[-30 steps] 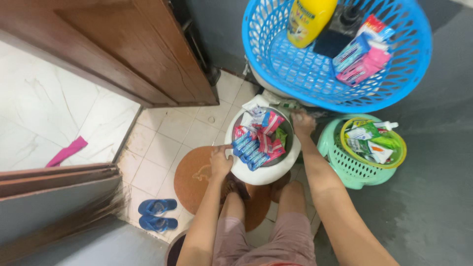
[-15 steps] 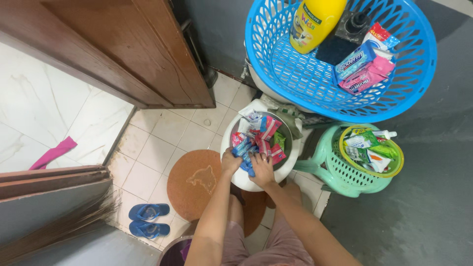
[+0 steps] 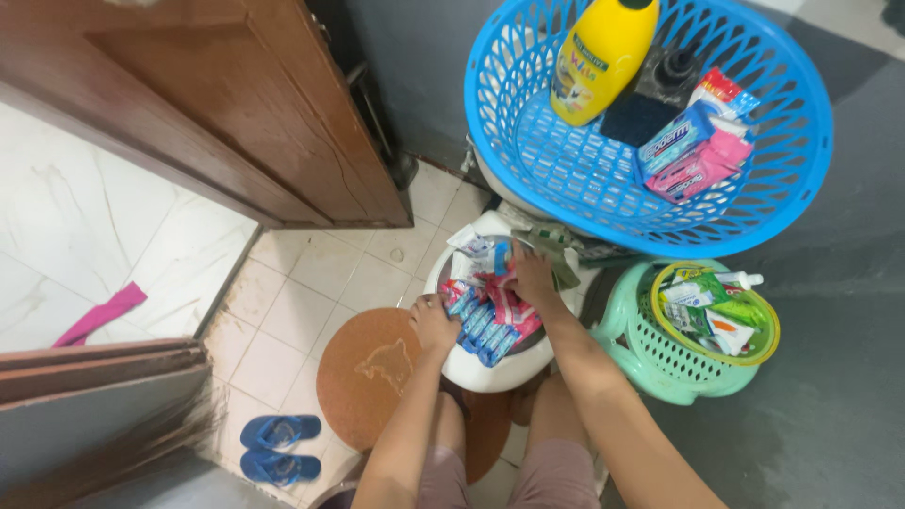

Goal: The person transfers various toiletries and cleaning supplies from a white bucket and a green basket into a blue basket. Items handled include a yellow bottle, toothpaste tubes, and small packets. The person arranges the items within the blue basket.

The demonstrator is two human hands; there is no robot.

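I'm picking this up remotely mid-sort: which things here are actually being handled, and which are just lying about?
In hand:
left hand on the white bowl rim
right hand among the sachet packets in that bowl

Lying about:
blue basket with yellow bottle
green basket
round brown mat
blue slippers
pink cloth

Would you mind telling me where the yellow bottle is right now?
In the head view, the yellow bottle lies at the top, inside the blue basket, along its far rim, just left of a dark bottle and above the boxed packs.
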